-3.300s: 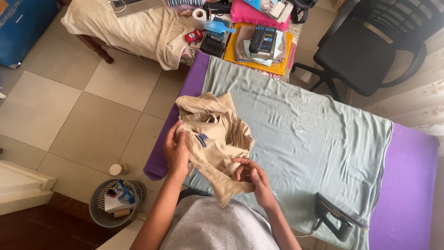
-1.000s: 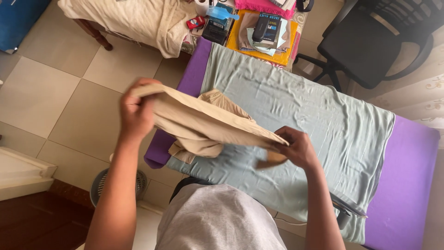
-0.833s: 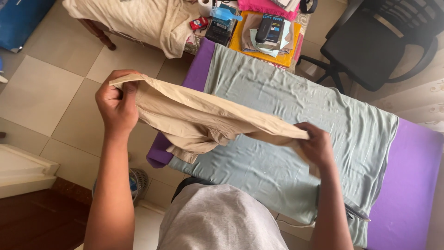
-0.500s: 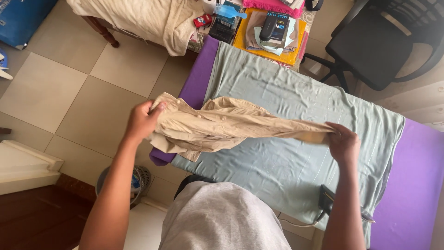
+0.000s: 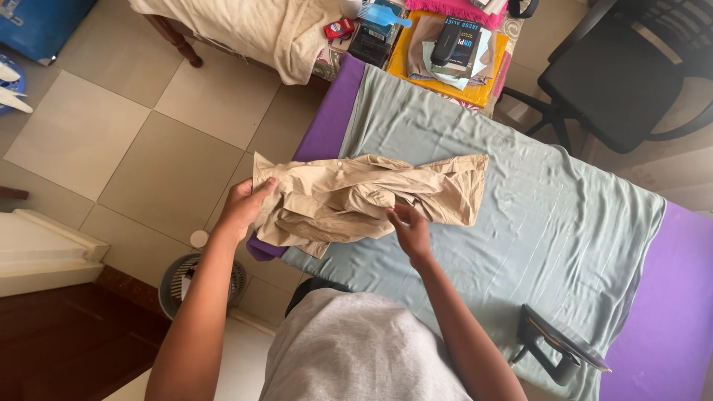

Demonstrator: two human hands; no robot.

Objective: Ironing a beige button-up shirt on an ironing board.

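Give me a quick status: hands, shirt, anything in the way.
Left hand grips shirt edge; right hand on its bunched middle. Shirt crumpled on green sheet. Iron stands apart, at near corner.

Hidden and cut off
The shirt (image 5: 356, 197) covers the left hand's (image 5: 241, 209) fingertips; the chair (image 5: 631, 67) and blue bag (image 5: 41, 22) run off the top edge, the iron's (image 5: 557, 349) soleplate faces away.
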